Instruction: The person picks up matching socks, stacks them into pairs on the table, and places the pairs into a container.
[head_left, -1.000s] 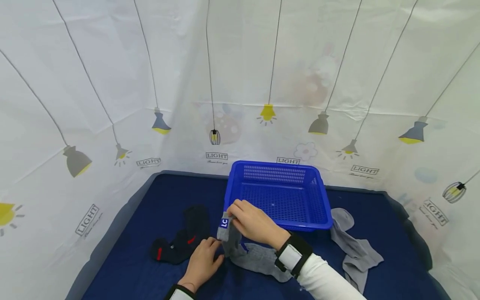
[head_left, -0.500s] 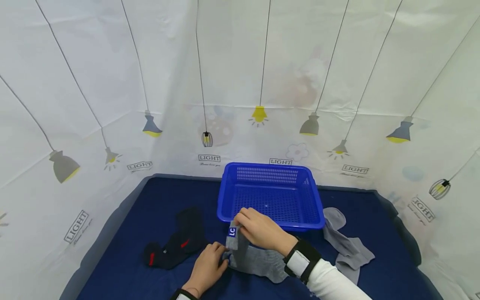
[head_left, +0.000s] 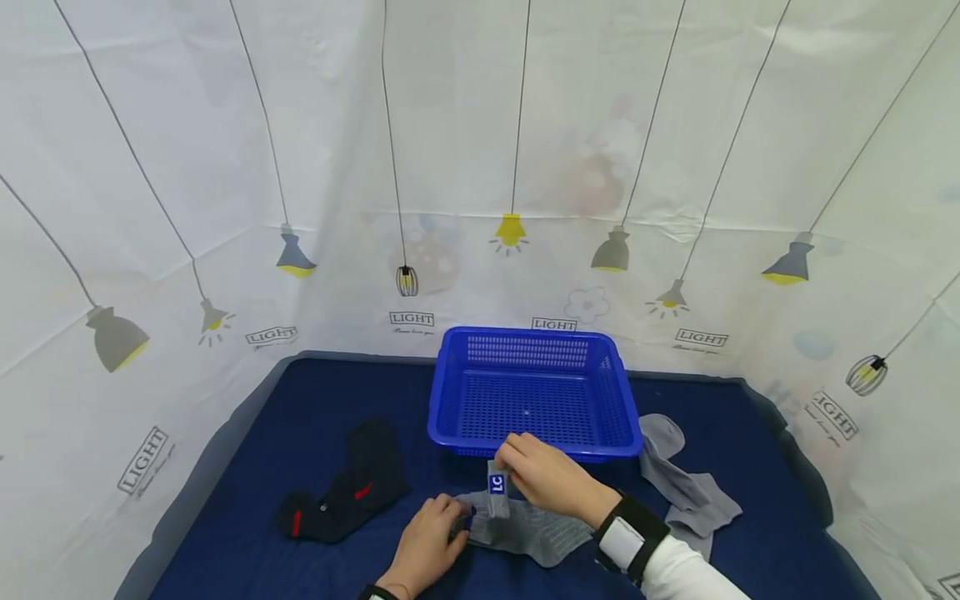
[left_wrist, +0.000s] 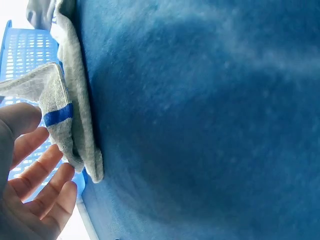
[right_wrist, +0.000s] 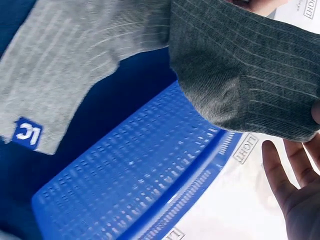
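A grey ribbed sock with a blue LC label (head_left: 497, 493) rises from the table, its upper end pinched between the thumb and fingers of my right hand (head_left: 553, 477). Grey ribbed sock fabric (head_left: 547, 535) lies flat beneath it. In the right wrist view the raised grey sock (right_wrist: 235, 75) crosses the foreground, and a lying part with the label (right_wrist: 50, 80) shows behind. My left hand (head_left: 427, 542) rests at the left end of the grey socks. The left wrist view has its fingers (left_wrist: 52, 187) loosely extended beside a blue-striped fold (left_wrist: 59, 114).
Behind the hands stands a blue plastic basket (head_left: 528, 333) on the dark blue cloth (head_left: 315, 408). Black socks with red marks (head_left: 378, 458) lie to the left, light grey socks (head_left: 688, 492) to the right. A lamp-printed white curtain (head_left: 465, 125) encloses the back and sides.
My right hand has carried the labelled sock end rightward and lower over the lying part. My left hand has stayed near the left end of the socks. The head view has shifted slightly.
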